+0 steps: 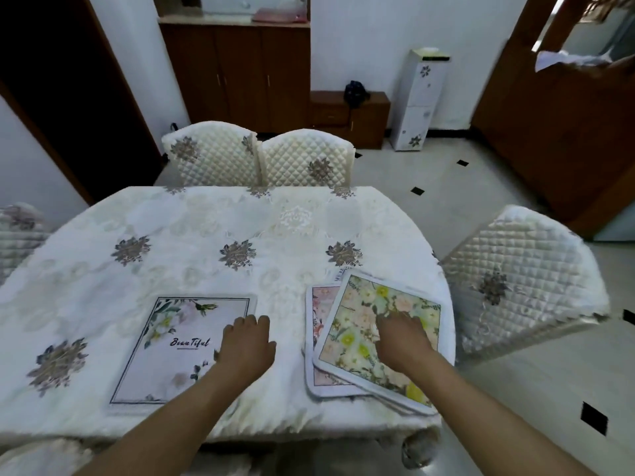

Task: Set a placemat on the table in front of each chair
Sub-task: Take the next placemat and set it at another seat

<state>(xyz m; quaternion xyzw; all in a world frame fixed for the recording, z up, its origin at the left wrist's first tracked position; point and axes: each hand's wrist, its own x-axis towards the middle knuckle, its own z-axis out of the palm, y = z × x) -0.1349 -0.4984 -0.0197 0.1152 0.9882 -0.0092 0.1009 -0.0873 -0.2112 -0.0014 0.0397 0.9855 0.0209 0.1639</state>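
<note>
A white placemat with a black border and the word "Beautiful" (165,348) lies flat near the table's front edge. My left hand (245,343) rests on its right side, fingers loosely curled. To the right sits a stack of placemats; the top one (364,341) has yellow and pink flowers and lies askew. A pink one (321,310) shows beneath it. My right hand (400,336) presses down on the top floral mat with its fingers spread. The table (213,228) wears a white cloth with grey flower motifs.
Two quilted white chairs (257,159) stand at the far side, one (515,280) at the right end, and part of another (17,231) at the left. A brown cabinet (237,73) and a white floral stand (419,101) line the back wall.
</note>
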